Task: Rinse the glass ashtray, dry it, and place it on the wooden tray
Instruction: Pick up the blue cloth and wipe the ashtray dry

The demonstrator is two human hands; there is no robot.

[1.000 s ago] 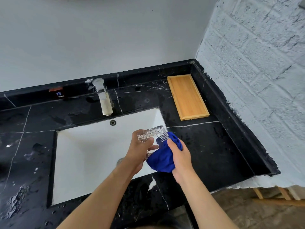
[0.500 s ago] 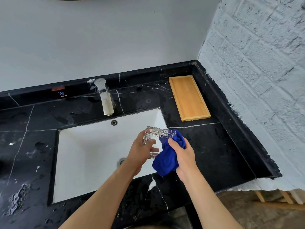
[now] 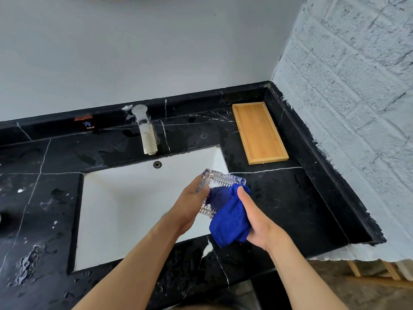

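Observation:
The square cut-glass ashtray (image 3: pixel 220 181) is held on edge over the right side of the white sink (image 3: pixel 125 211), its open face turned to the right. My left hand (image 3: pixel 190 204) grips it from the left. My right hand (image 3: pixel 257 218) holds a blue cloth (image 3: pixel 230 222) and presses it into the ashtray's hollow. The wooden tray (image 3: pixel 259 133) lies bare on the black counter at the back right, near the wall corner.
A chrome tap (image 3: pixel 146 130) stands behind the sink with no water running. The black marble counter (image 3: pixel 290 202) is wet, with drops and puddles on the left. A white brick wall (image 3: pixel 348 108) bounds the right side.
The ashtray has turned from lying nearly flat to standing on edge in my left hand. The blue cloth has pushed further into its hollow.

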